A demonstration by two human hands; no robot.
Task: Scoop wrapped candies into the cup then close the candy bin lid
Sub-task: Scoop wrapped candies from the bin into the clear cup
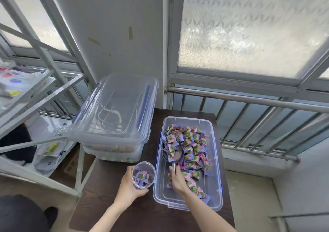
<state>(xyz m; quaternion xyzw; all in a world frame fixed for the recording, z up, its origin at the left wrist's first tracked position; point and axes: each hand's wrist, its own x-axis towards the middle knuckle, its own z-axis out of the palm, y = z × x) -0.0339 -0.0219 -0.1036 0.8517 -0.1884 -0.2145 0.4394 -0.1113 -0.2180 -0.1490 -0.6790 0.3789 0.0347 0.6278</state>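
- Clear cup (143,175) is gripped by the left hand (128,187), fingers wrapped round its side; a few wrapped candies lie inside it.
- Cup is held just left of the open candy bin (210,162) on the dark table (110,205).
- Metal scoop (173,154) is held by its handle in the closed right hand (177,179), its bowl among the wrapped candies (191,142).
- Bin lid (114,105) is seen resting on a second container (114,152), left of the bin.

Two hands: the left hand (130,183) wraps one clear cup (143,175), the right hand (177,178) grips one metal scoop (173,154). One open candy bin (216,162) surrounds the right hand, its wrapped candies (188,142) too many to count. Beyond the left hand, two stacked containers (114,121) carry one loose lid (114,105)
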